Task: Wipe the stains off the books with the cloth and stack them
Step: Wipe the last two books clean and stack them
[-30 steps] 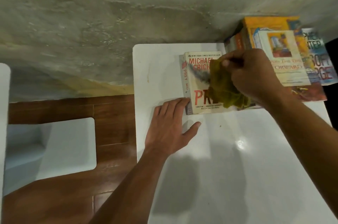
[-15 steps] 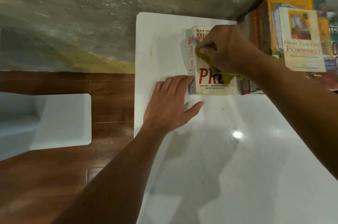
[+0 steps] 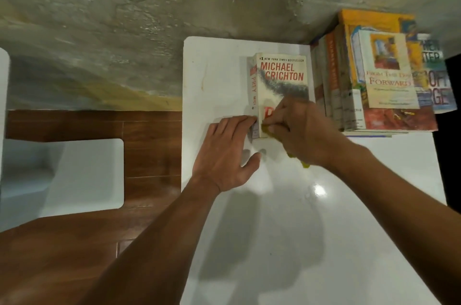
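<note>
1 book, the Crichton paperback (image 3: 279, 85), lies on the white counter (image 3: 274, 230) under wiping: the right hand (image 3: 301, 130) pinches the green cloth (image 3: 268, 130) on its lower cover, the left hand (image 3: 229, 150) steadies its spine with flat fingers, and next comes stacking it on the pile (image 3: 374, 75).

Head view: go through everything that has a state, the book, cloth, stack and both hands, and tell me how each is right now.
Book: closed, flat on the table, front cover up.
Cloth: bunched, pressed on the book's near edge.
Right hand: fingers curled round the cloth.
Left hand: flat on the table, fingers straight, tips against the book's near left corner.
Stack: closed books piled flat at the table's far right corner.
</note>
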Demonstrator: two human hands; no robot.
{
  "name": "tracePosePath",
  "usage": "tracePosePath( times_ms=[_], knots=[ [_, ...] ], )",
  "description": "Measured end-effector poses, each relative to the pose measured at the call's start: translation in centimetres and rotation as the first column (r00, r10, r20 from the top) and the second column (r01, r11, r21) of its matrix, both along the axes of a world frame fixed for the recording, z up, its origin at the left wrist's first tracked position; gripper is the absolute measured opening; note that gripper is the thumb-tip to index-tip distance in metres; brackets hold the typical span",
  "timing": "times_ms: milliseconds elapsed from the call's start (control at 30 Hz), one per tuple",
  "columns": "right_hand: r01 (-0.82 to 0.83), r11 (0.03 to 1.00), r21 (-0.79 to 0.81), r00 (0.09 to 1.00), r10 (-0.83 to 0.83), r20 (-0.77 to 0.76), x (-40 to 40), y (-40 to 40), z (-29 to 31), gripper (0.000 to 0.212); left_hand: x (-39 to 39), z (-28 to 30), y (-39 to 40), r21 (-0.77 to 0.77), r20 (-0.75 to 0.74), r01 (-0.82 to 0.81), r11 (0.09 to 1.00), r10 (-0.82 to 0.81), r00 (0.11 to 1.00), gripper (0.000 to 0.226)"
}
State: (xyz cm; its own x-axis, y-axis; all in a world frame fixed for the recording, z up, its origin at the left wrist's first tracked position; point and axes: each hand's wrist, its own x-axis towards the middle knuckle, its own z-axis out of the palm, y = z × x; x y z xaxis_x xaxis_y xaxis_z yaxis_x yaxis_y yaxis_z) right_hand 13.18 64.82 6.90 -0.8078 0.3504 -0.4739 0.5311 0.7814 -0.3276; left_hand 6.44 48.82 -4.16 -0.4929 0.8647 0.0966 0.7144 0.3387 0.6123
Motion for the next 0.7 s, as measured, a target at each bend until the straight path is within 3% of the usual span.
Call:
tracePosePath(
  times_ms=[100, 167, 200, 267, 333, 400, 467, 567, 700],
  knots=[
    [0.192, 0.975, -0.113, 0.979, -0.198, -0.042, 2.0, -0.5, 1.4, 0.02, 0.2, 0.8, 0.0, 0.021, 0.093, 0.007, 1.0, -0.009, 0.996, 0.065],
    [0.382, 0.893, -0.24, 0.912, -0.406, -0.06, 2.6, -0.9, 0.9, 0.017, 0.4, 0.3, -0.2, 0.029, 0.248, -0.048, 0.998, 0.039, 0.968, 0.064],
    [0.488, 0.798, -0.353, 0.839, -0.54, -0.061, 2.8, -1.0, 1.5, 0.015, 0.3, 0.8, -0.1, 0.059, 0.303, -0.087, 0.994, 0.065, 0.951, 0.062],
    [0.596, 0.485, -0.64, 0.645, -0.764, 0.021, 3.3, -1.1, 3.3, 0.013, 0.8, 3.0, 0.3, 0.146, 0.422, -0.242, 0.959, 0.16, 0.892, 0.059],
    [0.532, 0.163, -0.831, 0.491, -0.859, 0.145, 3.5, -0.9, 5.3, 0.016, 1.4, 5.9, 0.9, 0.245, 0.498, -0.392, 0.887, 0.232, 0.835, 0.056],
    [0.429, 0.003, -0.903, 0.43, -0.88, 0.202, 3.4, -0.7, 7.8, 0.022, 1.8, 9.4, 1.6, 0.312, 0.565, -0.437, 0.844, 0.206, 0.799, 0.049],
    [0.345, -0.062, -0.937, 0.415, -0.885, 0.212, 3.3, -0.3, 10.0, 0.027, 2.4, 12.9, 2.0, 0.354, 0.591, -0.387, 0.852, 0.117, 0.798, 0.046],
    [0.24, -0.079, -0.968, 0.432, -0.884, 0.179, 3.2, 0.2, 13.0, 0.041, 3.1, 17.3, 2.8, 0.361, 0.625, -0.322, 0.875, 0.03, 0.78, 0.046],
    [0.095, -0.086, -0.992, 0.425, -0.898, 0.119, 3.5, 1.0, 17.9, 0.036, 3.4, 22.8, 4.3, 0.3, 0.565, -0.271, 0.914, 0.059, 0.823, 0.076]
  ],
)
